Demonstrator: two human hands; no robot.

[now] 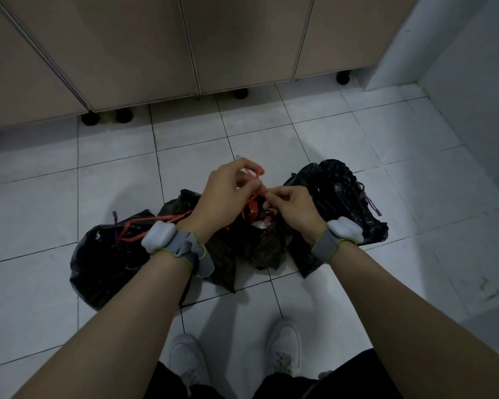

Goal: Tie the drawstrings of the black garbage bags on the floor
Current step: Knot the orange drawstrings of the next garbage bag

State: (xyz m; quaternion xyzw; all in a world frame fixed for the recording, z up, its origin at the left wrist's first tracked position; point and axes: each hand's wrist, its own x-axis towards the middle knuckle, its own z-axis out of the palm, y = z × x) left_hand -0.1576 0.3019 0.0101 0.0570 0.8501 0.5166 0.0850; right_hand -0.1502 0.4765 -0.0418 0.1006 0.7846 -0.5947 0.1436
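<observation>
Three black garbage bags lie side by side on the tiled floor. Over the middle bag (264,246), whose mouth shows crumpled paper, both my hands work an orange drawstring (255,180). My left hand (226,194) pinches a loop of the string, and my right hand (293,207) pinches the other strand beside it. The left bag (107,266) has purple and orange strings lying across its top. The right bag (337,197) has a purple string hanging at its side.
Beige cabinet doors (156,50) on black feet stand along the far side. A white wall (473,96) closes the right. My white shoes (284,341) stand just behind the bags on the white tiles.
</observation>
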